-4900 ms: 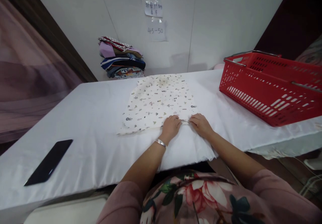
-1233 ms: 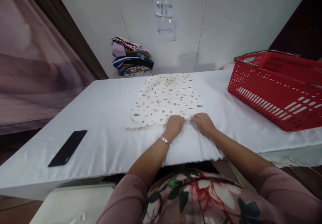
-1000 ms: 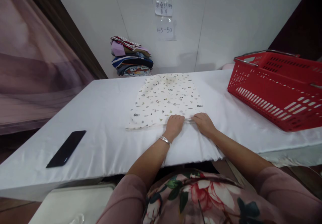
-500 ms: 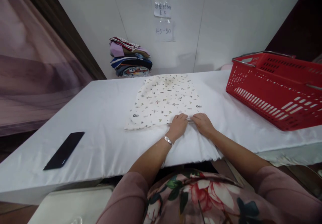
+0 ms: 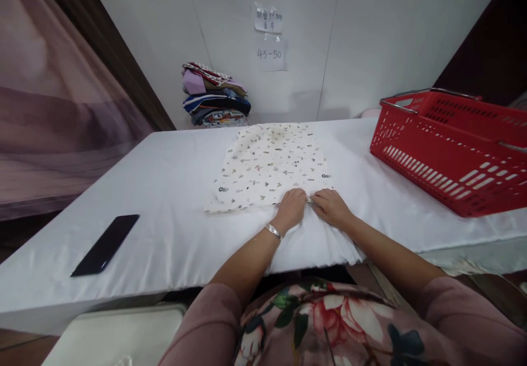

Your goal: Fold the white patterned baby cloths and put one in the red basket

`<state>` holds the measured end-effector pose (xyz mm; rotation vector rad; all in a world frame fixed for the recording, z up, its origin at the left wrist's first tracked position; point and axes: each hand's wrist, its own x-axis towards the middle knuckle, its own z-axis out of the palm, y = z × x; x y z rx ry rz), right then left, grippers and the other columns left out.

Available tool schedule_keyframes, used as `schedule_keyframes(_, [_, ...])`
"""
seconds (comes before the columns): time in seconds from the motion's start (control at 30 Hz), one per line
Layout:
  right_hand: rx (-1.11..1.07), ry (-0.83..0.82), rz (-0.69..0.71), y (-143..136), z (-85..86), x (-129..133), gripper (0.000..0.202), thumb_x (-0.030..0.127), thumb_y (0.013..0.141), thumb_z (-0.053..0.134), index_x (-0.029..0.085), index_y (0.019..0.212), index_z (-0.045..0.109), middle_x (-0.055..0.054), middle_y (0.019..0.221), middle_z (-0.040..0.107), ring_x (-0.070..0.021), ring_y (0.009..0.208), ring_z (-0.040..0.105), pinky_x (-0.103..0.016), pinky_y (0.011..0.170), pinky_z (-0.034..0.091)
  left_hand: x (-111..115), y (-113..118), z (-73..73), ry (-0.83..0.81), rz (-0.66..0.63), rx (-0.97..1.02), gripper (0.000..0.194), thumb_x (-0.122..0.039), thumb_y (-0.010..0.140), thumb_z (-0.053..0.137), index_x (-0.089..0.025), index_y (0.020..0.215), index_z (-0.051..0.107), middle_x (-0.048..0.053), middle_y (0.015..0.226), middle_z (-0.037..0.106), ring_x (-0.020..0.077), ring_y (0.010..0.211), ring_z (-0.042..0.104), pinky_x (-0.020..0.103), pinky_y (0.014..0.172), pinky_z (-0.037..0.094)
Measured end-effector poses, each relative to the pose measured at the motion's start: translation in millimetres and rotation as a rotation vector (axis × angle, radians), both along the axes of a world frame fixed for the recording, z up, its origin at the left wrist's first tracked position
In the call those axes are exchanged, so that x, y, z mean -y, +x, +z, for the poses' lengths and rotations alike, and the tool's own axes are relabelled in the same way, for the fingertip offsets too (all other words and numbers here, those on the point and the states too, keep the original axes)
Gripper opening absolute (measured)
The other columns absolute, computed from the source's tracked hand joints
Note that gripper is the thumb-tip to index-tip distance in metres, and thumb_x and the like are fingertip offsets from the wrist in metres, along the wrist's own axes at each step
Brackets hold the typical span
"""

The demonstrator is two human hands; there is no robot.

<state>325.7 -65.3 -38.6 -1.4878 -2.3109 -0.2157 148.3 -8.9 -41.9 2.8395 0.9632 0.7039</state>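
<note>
Along the near edge of the cloth [image 5: 272, 163], left hand [image 5: 292, 206] and right hand [image 5: 330, 207] pinch it; it seems light, limp and best held by corners.

L hand [image 5: 292, 206] & R hand [image 5: 331, 208] almost tog. (fingers [image 5: 297, 192] curled), both arms [image 5: 248, 259] extended fwd.

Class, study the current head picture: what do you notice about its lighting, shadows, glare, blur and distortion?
Head view: rather dim light, a faint shadow low on the wall; head view: a small glint on the phone; head view: slightly soft print on the patterned cloth; head view: the basket looks stretched towards the right edge, probably lens distortion.
</note>
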Motion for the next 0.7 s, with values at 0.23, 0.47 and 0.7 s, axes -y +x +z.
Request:
schedule_keyframes(0.23, [0.063,0.035,-0.051,10.5,-0.8,0.1,0.025,0.012,0.088,0.042,0.016,0.098,0.065,-0.009,0.094,0.063,-0.0208,0.088,0.051,-0.032,0.076,0.033,3.1,-1.3,0.4,-0.003,-0.006,-0.075,0.016,-0.017,0.091,0.043,-0.019,0.094,0.059,0.004,0.101,0.060,0.0170,0.097,0.052,0.033,0.084,0.040])
schedule_keyframes(0.47, [0.099,-0.017,-0.082,31.4,-6.1,3.8,0.027,0.012,0.088,0.040,0.017,0.099,0.064,-0.008,0.096,0.064,-0.0197,0.087,0.053,-0.031,0.076,0.035,6.9,-12.7,0.9,0.015,0.058,-0.150,0.019,-0.017,0.090,0.044,-0.019,0.096,0.061,0.005,0.115,0.058,0.0177,0.104,0.050,0.033,0.086,0.039])
schedule_keyframes(0.7, [0.066,0.009,-0.084,32.7,-15.3,2.0,0.029,0.012,0.087,0.038,0.016,0.100,0.063,-0.009,0.098,0.064,-0.0208,0.090,0.054,-0.032,0.076,0.036,7.6,-47.5,5.4,0.009,0.116,-0.197,0.017,-0.017,0.090,0.044,-0.017,0.093,0.061,0.007,0.110,0.059,0.0195,0.103,0.051,0.035,0.086,0.039])
